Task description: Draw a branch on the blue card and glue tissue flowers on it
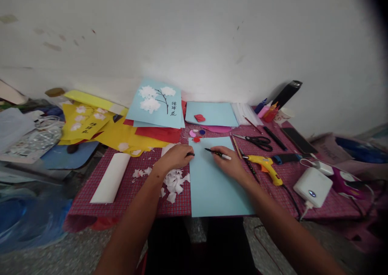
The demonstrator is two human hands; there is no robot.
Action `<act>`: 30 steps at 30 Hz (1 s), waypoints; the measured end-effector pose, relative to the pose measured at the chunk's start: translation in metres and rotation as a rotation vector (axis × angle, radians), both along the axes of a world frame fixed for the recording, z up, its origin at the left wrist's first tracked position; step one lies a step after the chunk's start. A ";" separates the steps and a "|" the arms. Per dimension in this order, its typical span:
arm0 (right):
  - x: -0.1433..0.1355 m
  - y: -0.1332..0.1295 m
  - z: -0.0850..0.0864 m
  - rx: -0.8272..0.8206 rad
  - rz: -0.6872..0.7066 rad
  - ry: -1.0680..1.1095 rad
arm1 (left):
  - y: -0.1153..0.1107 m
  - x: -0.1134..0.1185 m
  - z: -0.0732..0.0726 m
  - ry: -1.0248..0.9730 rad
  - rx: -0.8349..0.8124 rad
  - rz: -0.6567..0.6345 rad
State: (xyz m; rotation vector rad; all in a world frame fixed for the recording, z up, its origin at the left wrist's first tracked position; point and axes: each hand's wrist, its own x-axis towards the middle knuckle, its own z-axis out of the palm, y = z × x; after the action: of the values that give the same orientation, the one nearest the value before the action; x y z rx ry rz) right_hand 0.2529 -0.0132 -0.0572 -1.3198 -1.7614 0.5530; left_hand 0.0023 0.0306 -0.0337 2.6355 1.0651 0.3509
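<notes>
My right hand (228, 161) is closed around a brush pen (217, 152) with a dark patterned barrel and white end. Its dark tip points left, just over a light blue sheet (216, 190) that is blank where I can see it. At the sheet's left edge, my left hand (177, 155) is closed on a small black piece (190, 154) that looks like a pen cap; most of it is hidden by the fingers. Torn white paper scraps (175, 182) lie beside and below that hand. A paint palette (197, 133) with pink, red and blue wells touches the sheet's top.
A blue card (157, 105) with white paper blossoms, a branch and writing leans at the back. Scissors (257, 141), a yellow glue gun (265, 166), paint bottles (269, 112) and a white power box (313, 187) are at right. A white paper roll (111, 178) lies left.
</notes>
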 end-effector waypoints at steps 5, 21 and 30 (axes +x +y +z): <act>-0.003 0.002 0.002 -0.013 0.003 -0.019 | 0.000 0.000 0.002 0.012 -0.011 -0.002; 0.008 -0.007 0.006 -0.034 -0.079 -0.129 | 0.001 -0.001 -0.002 -0.029 -0.023 0.000; 0.028 -0.044 0.013 -0.058 -0.115 -0.161 | -0.001 0.001 0.003 -0.029 -0.050 0.014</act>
State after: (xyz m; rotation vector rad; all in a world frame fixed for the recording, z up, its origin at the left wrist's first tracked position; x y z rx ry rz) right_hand 0.2808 -0.0568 -0.0438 -1.5317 -1.7960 0.4467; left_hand 0.0032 0.0291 -0.0304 2.5727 1.0698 0.3596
